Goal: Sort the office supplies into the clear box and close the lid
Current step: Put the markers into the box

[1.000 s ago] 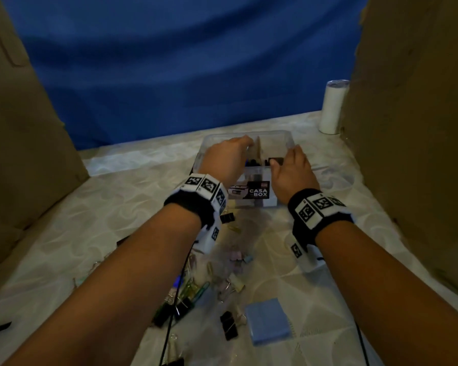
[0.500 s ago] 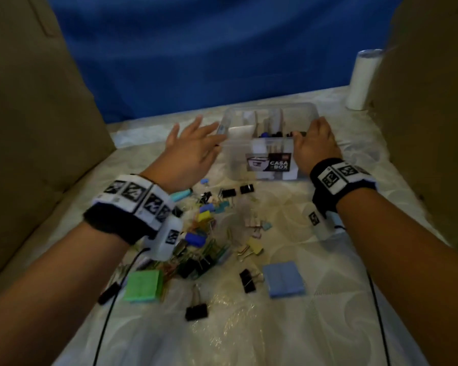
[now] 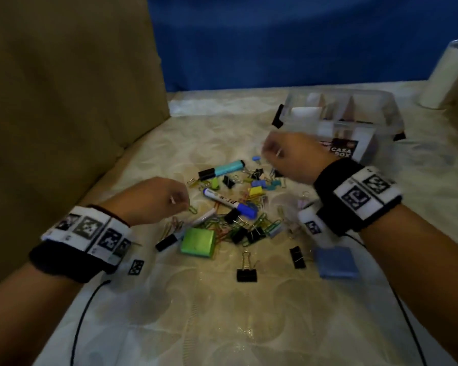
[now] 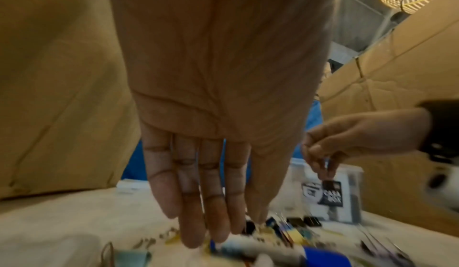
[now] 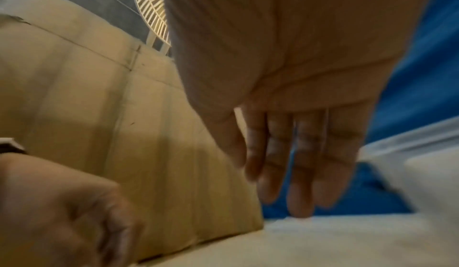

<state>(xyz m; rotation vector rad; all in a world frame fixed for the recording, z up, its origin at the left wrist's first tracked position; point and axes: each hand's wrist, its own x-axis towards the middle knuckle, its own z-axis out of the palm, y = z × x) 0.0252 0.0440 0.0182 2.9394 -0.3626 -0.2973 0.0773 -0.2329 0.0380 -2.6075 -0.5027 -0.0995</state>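
Office supplies (image 3: 230,207) lay heaped on our tabletop (image 3: 222,313), between our two hands. At the left, our left hand (image 3: 156,200) hovered over the heap's near edge, fingers (image 4: 191,202) straight and together, holding nothing. Beside it we saw a green sticky-note block (image 3: 197,243), a blue-capped marker (image 3: 229,202), a teal highlighter (image 3: 224,167) and black binder clips (image 3: 246,270). Farther right, our right hand (image 3: 292,157) hung over the heap's far edge, fingers (image 5: 300,173) loosely extended and empty. Behind it, at the far right, the clear box (image 3: 341,120) stood with its compartments showing.
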